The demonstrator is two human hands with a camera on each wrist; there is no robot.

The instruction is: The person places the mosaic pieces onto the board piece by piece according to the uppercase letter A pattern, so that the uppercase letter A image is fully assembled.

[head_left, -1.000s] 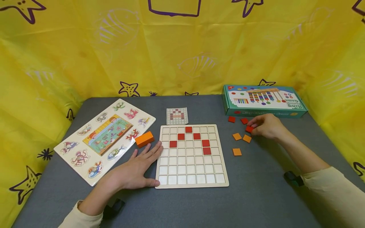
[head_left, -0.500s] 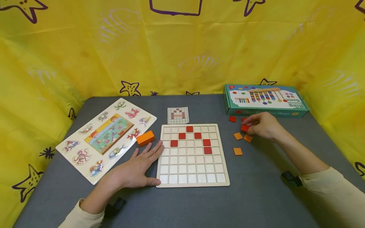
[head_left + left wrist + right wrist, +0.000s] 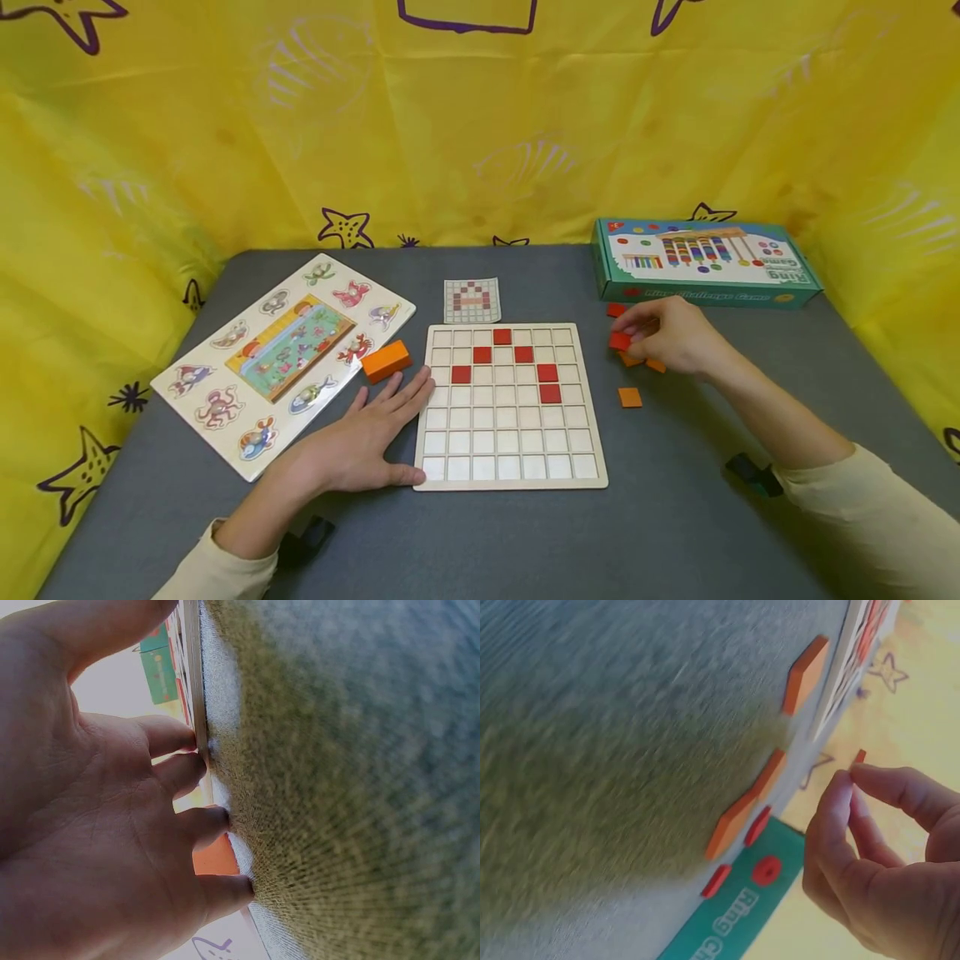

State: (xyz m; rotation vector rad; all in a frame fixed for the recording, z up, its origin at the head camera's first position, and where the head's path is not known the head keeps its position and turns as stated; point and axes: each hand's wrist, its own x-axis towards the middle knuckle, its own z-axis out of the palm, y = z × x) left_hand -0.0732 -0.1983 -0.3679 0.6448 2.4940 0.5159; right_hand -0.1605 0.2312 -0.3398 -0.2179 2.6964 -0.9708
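Leftward moves a person's right hand, bringing a pinched red square tile nearer the wooden grid board; the tile appears in transit, not yet placed. Thin, flat and plain, it is held off the gray tabletop near the loose orange tiles, as the spread left hand touches the board's left edge.

There are nine red tiles, three orange tiles, two boards, one block, one card and one box.
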